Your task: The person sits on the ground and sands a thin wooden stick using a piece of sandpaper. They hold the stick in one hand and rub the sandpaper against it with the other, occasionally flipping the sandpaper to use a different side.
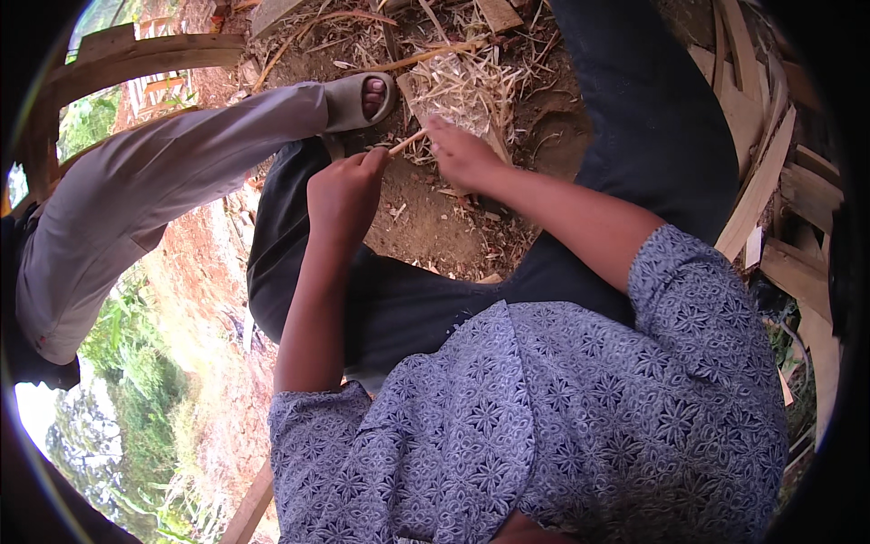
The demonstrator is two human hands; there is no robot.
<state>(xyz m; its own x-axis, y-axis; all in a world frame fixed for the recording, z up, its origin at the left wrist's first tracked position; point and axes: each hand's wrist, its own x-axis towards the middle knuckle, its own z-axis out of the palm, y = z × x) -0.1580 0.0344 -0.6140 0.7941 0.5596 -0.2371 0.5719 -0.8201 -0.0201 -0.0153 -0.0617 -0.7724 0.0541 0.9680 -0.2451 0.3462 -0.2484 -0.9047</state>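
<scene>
My left hand (347, 195) is closed round one end of a thin, pale wooden stick (408, 142). From that fist the stick slants up to the right, out in front of my lap. My right hand (467, 156) is at the stick's far end, its fingers bent and slightly smeared by motion. Whether it grips the stick or some small tool cannot be made out. Just beyond the hands lies a heap of pale wood shavings (462, 95), with a narrow wooden strip (497, 140) at its edge beside my right hand.
Another person's leg in grey trousers (190, 154), with a sandal (347, 104), reaches in from the left near my left hand. Wooden boards (766, 195) are stacked at the right. A curved beam (145, 65) stands at the upper left. Bare soil (421, 227) lies between my legs.
</scene>
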